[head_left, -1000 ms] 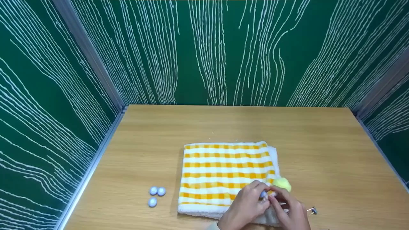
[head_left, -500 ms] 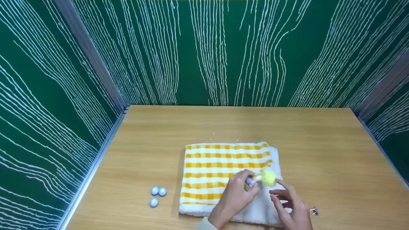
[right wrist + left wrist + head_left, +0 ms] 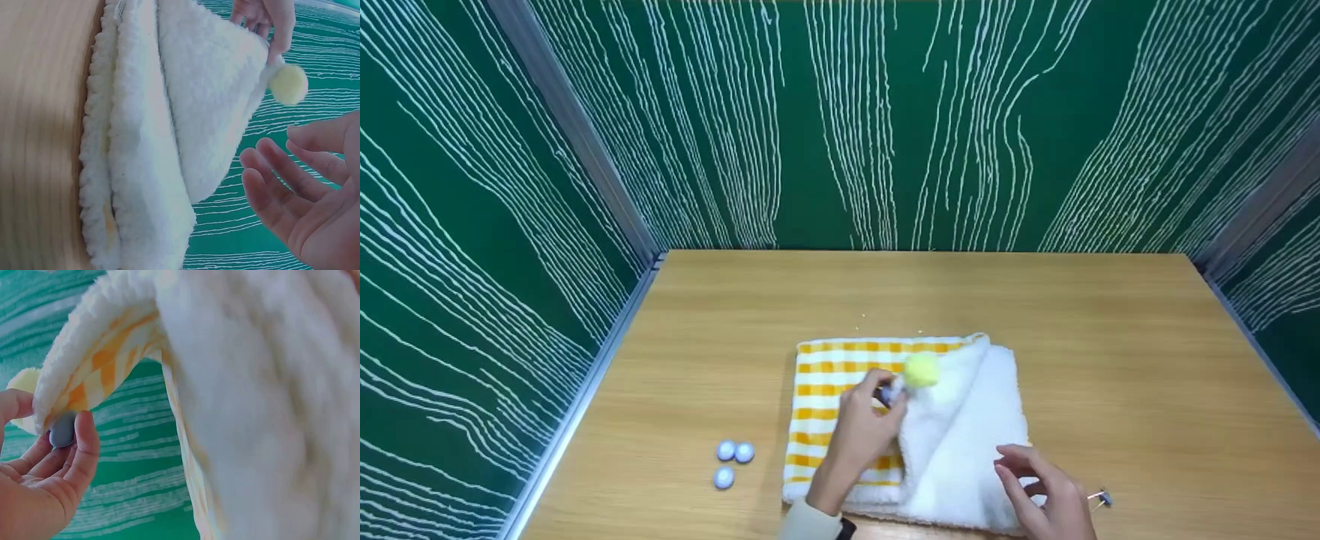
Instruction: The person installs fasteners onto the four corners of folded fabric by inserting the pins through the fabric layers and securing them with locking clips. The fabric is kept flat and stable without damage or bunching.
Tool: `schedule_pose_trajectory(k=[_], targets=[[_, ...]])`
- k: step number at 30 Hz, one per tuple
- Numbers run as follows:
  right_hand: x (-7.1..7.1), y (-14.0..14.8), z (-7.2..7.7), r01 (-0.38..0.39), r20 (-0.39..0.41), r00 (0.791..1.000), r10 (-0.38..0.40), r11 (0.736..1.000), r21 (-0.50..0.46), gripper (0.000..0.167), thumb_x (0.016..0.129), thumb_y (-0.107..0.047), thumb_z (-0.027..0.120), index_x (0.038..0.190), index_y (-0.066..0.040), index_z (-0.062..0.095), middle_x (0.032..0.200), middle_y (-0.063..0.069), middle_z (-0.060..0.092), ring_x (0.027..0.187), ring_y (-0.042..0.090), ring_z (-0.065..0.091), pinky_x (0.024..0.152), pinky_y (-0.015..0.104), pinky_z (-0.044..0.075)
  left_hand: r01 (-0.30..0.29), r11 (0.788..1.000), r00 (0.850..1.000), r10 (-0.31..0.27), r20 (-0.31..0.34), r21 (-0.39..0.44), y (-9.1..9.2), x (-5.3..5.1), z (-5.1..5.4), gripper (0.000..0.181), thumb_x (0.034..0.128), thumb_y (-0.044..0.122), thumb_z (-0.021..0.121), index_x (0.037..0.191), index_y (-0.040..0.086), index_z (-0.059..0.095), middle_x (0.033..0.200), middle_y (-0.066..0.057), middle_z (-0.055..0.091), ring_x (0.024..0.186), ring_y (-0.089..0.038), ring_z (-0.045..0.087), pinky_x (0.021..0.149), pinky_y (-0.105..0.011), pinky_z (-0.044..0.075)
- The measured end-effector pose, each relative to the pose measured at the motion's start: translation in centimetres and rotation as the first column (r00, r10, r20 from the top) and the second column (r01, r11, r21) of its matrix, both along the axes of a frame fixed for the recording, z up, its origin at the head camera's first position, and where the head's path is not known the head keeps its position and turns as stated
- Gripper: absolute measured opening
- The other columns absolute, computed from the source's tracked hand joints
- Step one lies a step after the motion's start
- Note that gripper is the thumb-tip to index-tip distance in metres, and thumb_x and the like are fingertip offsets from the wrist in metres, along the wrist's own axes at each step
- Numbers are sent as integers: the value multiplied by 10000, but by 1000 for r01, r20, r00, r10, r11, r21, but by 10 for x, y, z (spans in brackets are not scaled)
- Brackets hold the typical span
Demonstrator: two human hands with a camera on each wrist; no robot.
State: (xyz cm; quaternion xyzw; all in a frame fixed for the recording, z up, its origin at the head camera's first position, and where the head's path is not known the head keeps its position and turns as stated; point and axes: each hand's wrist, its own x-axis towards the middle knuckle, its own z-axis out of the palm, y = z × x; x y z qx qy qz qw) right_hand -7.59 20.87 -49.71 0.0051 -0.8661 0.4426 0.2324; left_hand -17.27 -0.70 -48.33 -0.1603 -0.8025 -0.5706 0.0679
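A blanket (image 3: pixel 975 457), orange-and-white checked on one face and white fleece on the other, lies folded on the table. My left hand (image 3: pixel 859 427) pinches its lifted top corner, which carries a yellow pompom (image 3: pixel 921 370). A smooth grey-blue rounded piece (image 3: pixel 63 430) sits at that corner between the fingers in the left wrist view; whether it is fastened to the cloth I cannot tell. Beside the blanket's near right corner is my right hand (image 3: pixel 1046 487), its fingers (image 3: pixel 289 194) loosely bent and holding nothing.
Three pale blue balls (image 3: pixel 725 450) lie left of the blanket on the wooden table (image 3: pixel 720 322). A small dark piece with thin metal prongs (image 3: pixel 1102 497) is right of the right hand. Green walls (image 3: pixel 840 150) with white lines enclose the table.
My left hand has carried the pompom corner up and leftward across the blanket, uncovering more white fleece. The right hand has let go of the corner and stays at the right.
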Motion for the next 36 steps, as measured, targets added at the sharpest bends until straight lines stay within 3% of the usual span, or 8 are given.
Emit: schedule_pose_trajectory(k=[6,10,15,20,25,28,32,36], targets=[[1,4,-1,-19,18,1000,19,1000,-3,193,768,59,719,904,-76,696,757,14,699,658,30,615,490,178,479,-104,994,994,103,-33,-27,-25,-10,-2,129,868,124,634,992,91,614,885,-24,646,754,-121,604,573,-228,516],[3,5,-1,-11,35,999,11,1000,-1,170,775,42,721,896,-76,701,760,10,700,656,30,615,486,181,478,-178,981,984,177,-17,-76,-41,-17,-4,130,859,112,632,976,57,615,906,-52,650,743,-137,603,597,-229,507],[6,10,1,27,137,990,-29,1000,13,125,801,0,712,906,-69,707,768,-3,699,674,27,616,502,214,495,-243,954,968,249,14,-174,-54,-25,-10,167,861,112,624,1002,23,609,902,-79,631,764,-152,583,653,-258,502],[7,15,4,44,258,965,-51,999,32,119,821,-34,697,937,-59,704,827,11,705,710,42,620,536,230,503,-264,920,960,279,12,-291,-64,-30,-21,161,859,122,614,976,13,596,841,-90,611,732,-172,542,627,-298,479],[8,20,5,38,262,964,-48,998,43,115,808,-33,712,914,-76,701,833,7,705,705,40,617,536,234,505,-244,888,949,301,92,-390,-74,-29,-32,125,869,132,599,892,18,555,715,-45,512,625,-149,465,527,-270,402],[9,24,5,32,216,976,-39,999,38,107,802,-24,716,894,-77,700,822,11,705,692,35,616,520,246,505,-225,887,948,294,119,-403,-76,-29,-35,148,875,138,606,904,3,553,718,-39,483,610,-150,452,504,-261,383],[11,29,5,33,178,983,-40,999,43,102,802,-20,715,887,-74,702,816,18,705,683,36,615,503,251,499,-248,888,944,312,110,-388,-72,-29,-33,169,862,136,641,897,-5,554,780,-59,498,667,-180,476,559,-293,424],[12,34,7,63,249,966,-76,996,61,109,820,-46,705,926,-74,702,840,19,702,698,59,619,524,242,497,-312,879,926,366,90,-360,-66,-26,-33,193,848,128,666,917,-4,543,861,-79,506,766,-197,487,665,-324,457]])
